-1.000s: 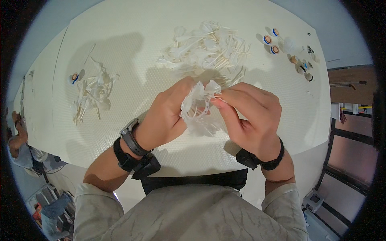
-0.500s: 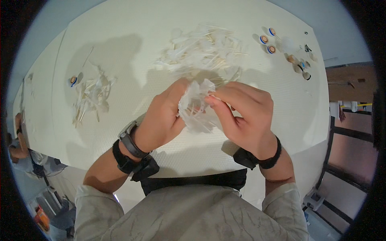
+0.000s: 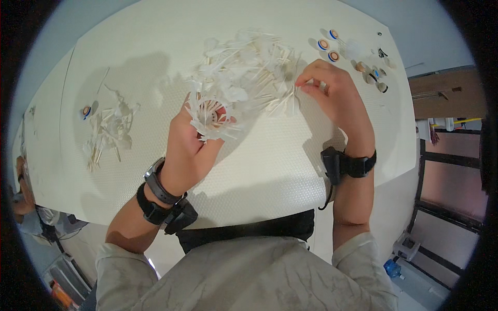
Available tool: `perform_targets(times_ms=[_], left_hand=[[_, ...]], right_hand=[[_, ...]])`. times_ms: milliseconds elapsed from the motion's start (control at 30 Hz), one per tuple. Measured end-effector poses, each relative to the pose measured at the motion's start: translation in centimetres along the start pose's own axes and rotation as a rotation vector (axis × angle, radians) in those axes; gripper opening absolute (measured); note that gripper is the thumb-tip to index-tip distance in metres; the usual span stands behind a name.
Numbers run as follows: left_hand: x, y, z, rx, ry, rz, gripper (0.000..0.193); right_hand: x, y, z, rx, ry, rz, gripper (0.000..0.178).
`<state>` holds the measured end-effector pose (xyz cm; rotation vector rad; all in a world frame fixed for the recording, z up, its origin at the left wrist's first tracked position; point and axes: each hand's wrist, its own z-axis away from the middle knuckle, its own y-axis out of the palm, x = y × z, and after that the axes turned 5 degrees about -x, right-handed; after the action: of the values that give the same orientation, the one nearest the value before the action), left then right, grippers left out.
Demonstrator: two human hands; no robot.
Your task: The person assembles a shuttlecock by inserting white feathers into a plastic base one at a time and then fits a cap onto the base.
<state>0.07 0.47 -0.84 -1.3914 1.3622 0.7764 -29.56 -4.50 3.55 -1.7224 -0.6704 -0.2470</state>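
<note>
The left hand [image 3: 185, 142] is holding one white, conical feather shuttlecock [image 3: 207, 115] in a closed grip over the white dimpled table [image 3: 259, 173]. At nine o'clock from it, one small white-feather heap [image 3: 111, 127] is lying. Toward two-thirty, the right hand's [image 3: 334, 93] near-closed grip is hovering by one large white-feather heap [image 3: 249, 62], any hold unclear. Beyond, at two o'clock, three blue-rimmed tan discs [image 3: 322, 45] are sitting.

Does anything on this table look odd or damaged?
Yes: the shuttlecock in the left hand looks ragged, its feathers splayed unevenly. Also, one blue-rimmed round piece sits beside the left feather heap, apart from three similar ones at upper right.
</note>
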Motion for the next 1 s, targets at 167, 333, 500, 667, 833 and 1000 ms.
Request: perform_targets(times_ms=[167, 333, 500, 667, 833, 1000], left_hand=[[-0.8, 0.0, -0.4, 0.023, -0.041, -0.006, 0.026], [-0.9, 0.0, -0.6, 0.052, -0.023, -0.032, 0.026], [-1.3, 0.2, -0.8, 0.038, -0.047, 0.02, 0.03], [-1.0, 0.2, -0.5, 0.01, -0.031, 0.012, 0.019], [-1.9, 0.0, -0.6, -0.012, -0.135, -0.028, 0.005], [-1.9, -0.1, -0.6, -0.049, -0.123, -0.03, 0.006]], right_hand=[[0.4, -0.5, 0.5, 0.132, -0.095, -0.156, 0.019], [-0.9, 0.7, 0.3, 0.13, -0.135, -0.216, 0.018], [-0.7, 0.5, 0.1, 0.113, -0.193, -0.208, 0.016], [0.4, -2.0, 0.0, 0.085, 0.026, -0.182, 0.014], [1.0, -0.8, 0.4, 0.059, 0.168, -0.561, 0.009], [2.2, 0.6, 0.2, 0.094, 0.136, -0.801, 0.017]])
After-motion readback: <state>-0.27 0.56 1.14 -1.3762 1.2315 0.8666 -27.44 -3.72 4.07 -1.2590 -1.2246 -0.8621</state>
